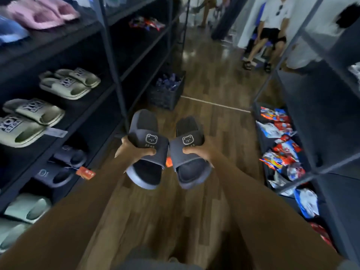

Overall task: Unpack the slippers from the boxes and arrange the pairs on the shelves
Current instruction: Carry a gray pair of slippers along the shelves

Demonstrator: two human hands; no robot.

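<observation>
Wood floor [204, 125] runs between dark shelves [109, 55]. Held over it are two blue-grey bear-print slippers. The left grip [134, 151] clamps the left slipper [144, 123] by its strap, and the right grip [200, 152] clamps the right slipper [188, 172].

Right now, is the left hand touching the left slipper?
Touching. The head view shows the left hand gripping the left slipper, thumb over its strap.

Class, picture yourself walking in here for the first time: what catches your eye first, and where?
Dead centre, the left hand grips one dark bear slipper and the right hand its twin. Green slippers line the left shelf; bright snack packets fill the low right shelf.
</observation>
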